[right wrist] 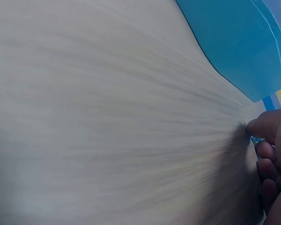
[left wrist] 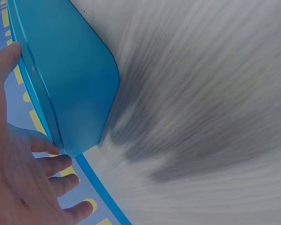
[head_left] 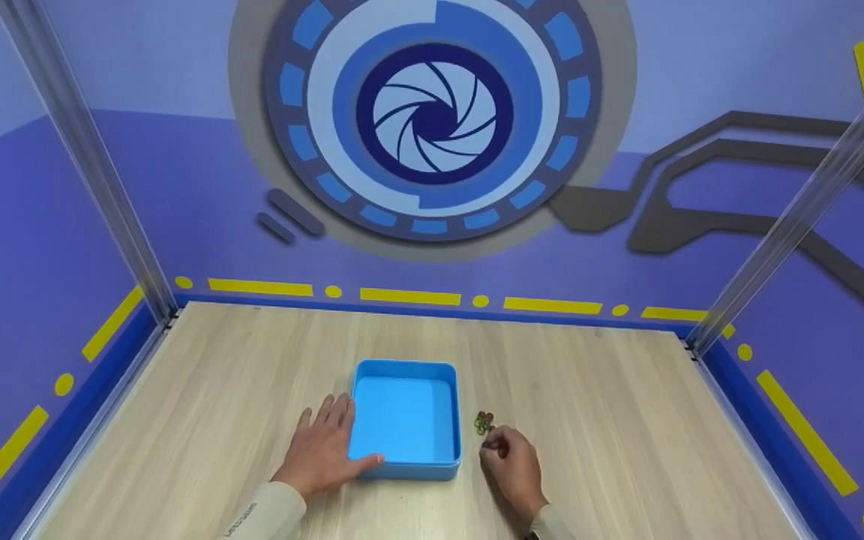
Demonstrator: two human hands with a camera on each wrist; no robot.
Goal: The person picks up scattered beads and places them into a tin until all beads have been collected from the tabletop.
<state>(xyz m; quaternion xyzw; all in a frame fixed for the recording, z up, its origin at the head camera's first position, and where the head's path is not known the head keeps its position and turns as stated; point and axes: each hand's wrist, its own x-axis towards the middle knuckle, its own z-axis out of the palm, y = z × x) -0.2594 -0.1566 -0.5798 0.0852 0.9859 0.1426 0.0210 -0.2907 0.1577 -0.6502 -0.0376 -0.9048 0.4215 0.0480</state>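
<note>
A square light-blue plastic box (head_left: 402, 469), with no lid on it, sits on the wooden table. My left hand (head_left: 322, 454) rests against its left side, fingers spread and fairly straight, the thumb over the near-left corner of the rim. In the left wrist view, the fingertips (left wrist: 56, 151) touch the box wall (left wrist: 84, 89). To the right of the box, my right hand (head_left: 513, 463) pinches a small dark-blue piece (head_left: 486, 445) low over the table, between thumb and forefinger. Just beyond those fingertips lies a little cluster of green and reddish bead-like pieces (head_left: 484, 422).
The wooden tabletop (head_left: 604, 420) is bounded by printed blue-purple panels (head_left: 177, 202) at the back and sides. Metal posts (head_left: 94, 165) stand at its back corners. A tiny speck (head_left: 401, 497) shows in front of the box.
</note>
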